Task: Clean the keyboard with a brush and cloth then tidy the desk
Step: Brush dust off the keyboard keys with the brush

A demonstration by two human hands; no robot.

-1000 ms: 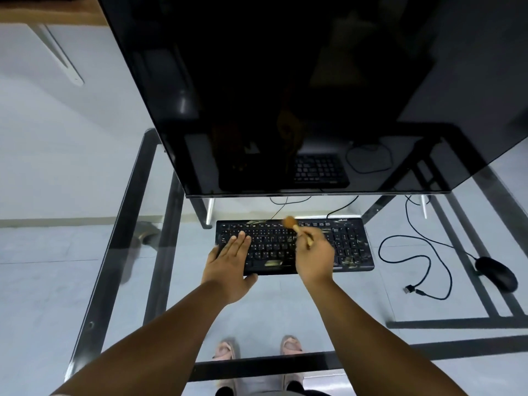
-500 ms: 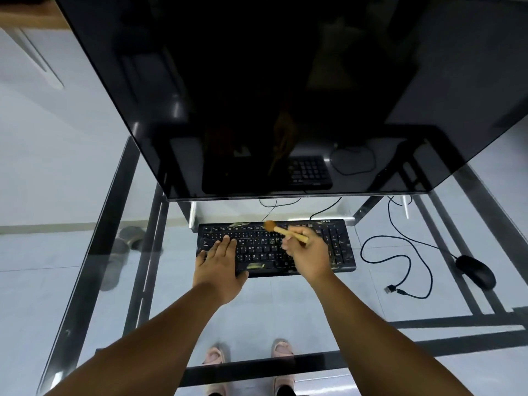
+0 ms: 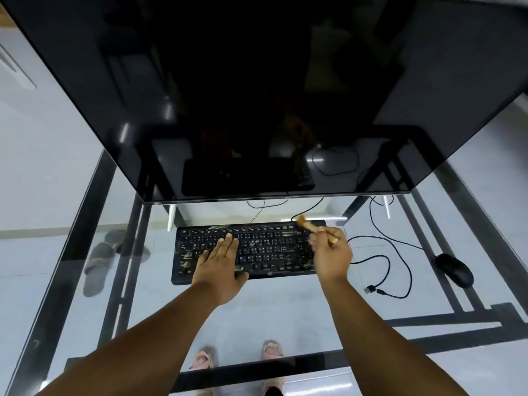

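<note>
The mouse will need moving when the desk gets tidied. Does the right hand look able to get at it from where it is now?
Probably yes. The mouse lies uncovered on the glass desk, right of the right hand, with only a loose cable between them. But that hand grips the brush, so it would need freeing first.

Both my arms reach forward, bare to the elbow. My left hand [image 3: 220,264] lies palm down, fingers straight and close together, pressing flat on the keyboard [image 3: 257,250], thumb tucked out along the near edge. My right hand [image 3: 331,254] is raised a little, wrist cocked, fingers curled round the handle of the brush [image 3: 311,228], bristles pointing away.
</note>
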